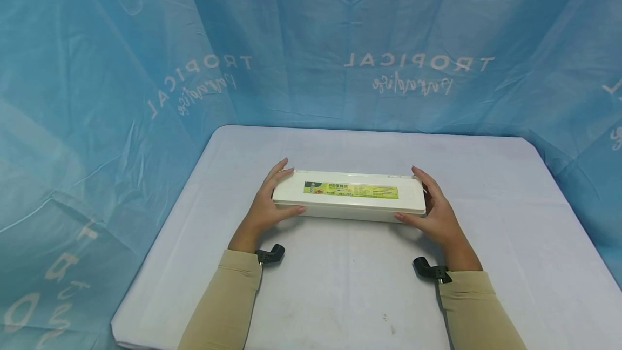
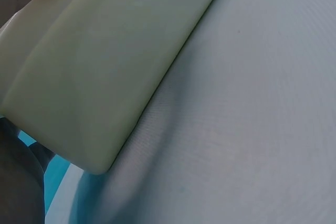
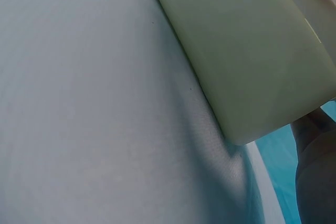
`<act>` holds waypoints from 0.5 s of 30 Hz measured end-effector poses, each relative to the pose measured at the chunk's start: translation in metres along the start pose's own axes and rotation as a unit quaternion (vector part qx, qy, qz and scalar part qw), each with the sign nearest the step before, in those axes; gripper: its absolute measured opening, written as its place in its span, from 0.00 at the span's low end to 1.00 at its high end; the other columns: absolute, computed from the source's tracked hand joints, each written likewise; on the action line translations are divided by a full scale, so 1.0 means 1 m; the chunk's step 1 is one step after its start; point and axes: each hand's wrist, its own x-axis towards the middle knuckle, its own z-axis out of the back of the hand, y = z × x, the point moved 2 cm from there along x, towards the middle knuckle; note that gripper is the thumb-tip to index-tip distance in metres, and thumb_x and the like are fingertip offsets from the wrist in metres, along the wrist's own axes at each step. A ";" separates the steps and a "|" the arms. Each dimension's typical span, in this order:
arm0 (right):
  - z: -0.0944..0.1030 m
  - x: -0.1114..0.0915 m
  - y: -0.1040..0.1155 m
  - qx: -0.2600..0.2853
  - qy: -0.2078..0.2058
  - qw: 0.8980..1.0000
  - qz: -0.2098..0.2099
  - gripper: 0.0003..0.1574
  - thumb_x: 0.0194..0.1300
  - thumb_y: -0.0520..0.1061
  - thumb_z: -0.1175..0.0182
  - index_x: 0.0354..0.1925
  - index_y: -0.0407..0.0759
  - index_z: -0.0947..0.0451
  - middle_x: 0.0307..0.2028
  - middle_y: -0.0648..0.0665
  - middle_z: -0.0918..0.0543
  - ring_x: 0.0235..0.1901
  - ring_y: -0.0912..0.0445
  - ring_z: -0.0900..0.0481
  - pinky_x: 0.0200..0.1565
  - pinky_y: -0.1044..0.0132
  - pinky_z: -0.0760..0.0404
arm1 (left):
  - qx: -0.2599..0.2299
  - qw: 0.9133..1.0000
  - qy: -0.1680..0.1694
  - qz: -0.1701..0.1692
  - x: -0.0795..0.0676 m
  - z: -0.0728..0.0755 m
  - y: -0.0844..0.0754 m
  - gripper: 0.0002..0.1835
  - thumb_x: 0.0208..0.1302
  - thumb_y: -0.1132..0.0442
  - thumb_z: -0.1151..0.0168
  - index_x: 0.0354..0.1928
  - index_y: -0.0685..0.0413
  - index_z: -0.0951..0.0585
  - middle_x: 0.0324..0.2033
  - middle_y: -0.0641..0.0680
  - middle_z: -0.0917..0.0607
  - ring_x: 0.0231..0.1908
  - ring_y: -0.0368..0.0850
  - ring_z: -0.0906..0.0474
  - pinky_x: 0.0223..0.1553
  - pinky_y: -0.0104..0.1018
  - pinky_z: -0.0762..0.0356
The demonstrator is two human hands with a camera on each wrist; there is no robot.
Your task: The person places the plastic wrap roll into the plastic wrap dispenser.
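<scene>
A long white cling film box (image 1: 350,209) with a yellow-green label (image 1: 351,190) lies crosswise between my two hands. My left hand (image 1: 264,207) grips its left end, thumb along the near side and fingers round the far side. At the right end, my right hand (image 1: 434,209) holds it the same way. The left wrist view shows the box's pale side (image 2: 105,66) close over the cloth, with parts of the hand at the left edge. A rounded lower corner of the box (image 3: 252,66) fills the upper right of the right wrist view. Whether its underside touches the table cannot be told.
A white cloth covers the table (image 1: 340,285), which has rounded corners. Blue printed curtains (image 1: 311,42) hang behind it and at both sides. A black wrist device (image 1: 272,254) is strapped at the left cuff, and another black device (image 1: 430,270) at the right.
</scene>
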 end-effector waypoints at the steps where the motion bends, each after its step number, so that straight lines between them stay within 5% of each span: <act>1: 0.000 0.000 0.000 0.001 0.000 1.000 0.001 0.74 0.47 0.22 0.20 0.83 0.36 0.50 0.73 0.30 0.37 0.62 0.53 0.28 0.58 0.73 0.26 | -0.001 1.000 0.000 0.001 0.000 0.000 0.001 0.51 0.46 0.70 0.13 0.74 0.61 0.29 0.81 0.60 0.44 0.79 0.56 0.48 0.73 0.66 0.51; 15: 0.000 0.000 0.001 0.010 -0.002 1.000 0.003 0.74 0.46 0.21 0.21 0.83 0.35 0.50 0.73 0.29 0.39 0.63 0.51 0.30 0.60 0.73 0.28 | -0.008 1.000 0.000 0.002 0.000 0.000 0.005 0.54 0.45 0.71 0.13 0.76 0.59 0.31 0.81 0.61 0.45 0.80 0.55 0.50 0.74 0.64 0.52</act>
